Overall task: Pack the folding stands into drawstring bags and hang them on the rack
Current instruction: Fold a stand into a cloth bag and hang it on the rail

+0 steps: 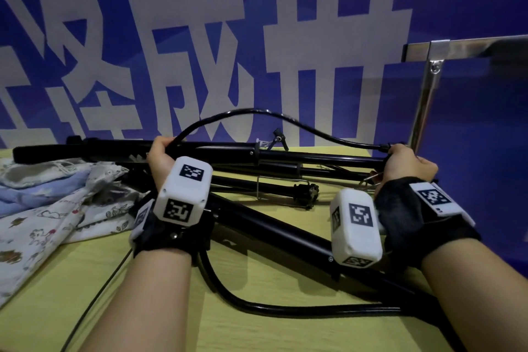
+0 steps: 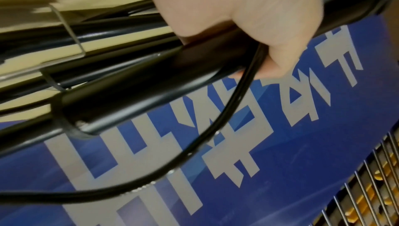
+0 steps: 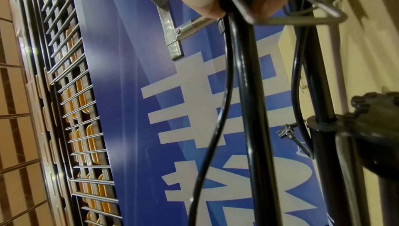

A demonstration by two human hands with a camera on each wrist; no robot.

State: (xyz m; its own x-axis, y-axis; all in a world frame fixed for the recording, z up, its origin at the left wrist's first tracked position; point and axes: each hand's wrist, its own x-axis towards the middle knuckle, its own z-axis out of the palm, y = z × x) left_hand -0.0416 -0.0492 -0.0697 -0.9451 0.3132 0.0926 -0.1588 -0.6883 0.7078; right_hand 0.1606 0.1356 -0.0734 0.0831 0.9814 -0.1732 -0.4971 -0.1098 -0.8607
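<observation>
Both hands (image 1: 160,156) (image 1: 405,164) gripping stand (image 1: 314,156) (black)

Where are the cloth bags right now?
In the head view the drawstring bags lie heaped on the table's left side, beside the left hand.

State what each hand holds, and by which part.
Both grip the same folded stand: the left hand mid-tube, pinning the cable against it; the right hand at the tube's right end.

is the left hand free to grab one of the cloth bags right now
Probably not yet. The left hand grips the black folding stand and its thin cable. The drawstring bags lie close on its left with nothing between, so it only needs to release that grip.
</observation>
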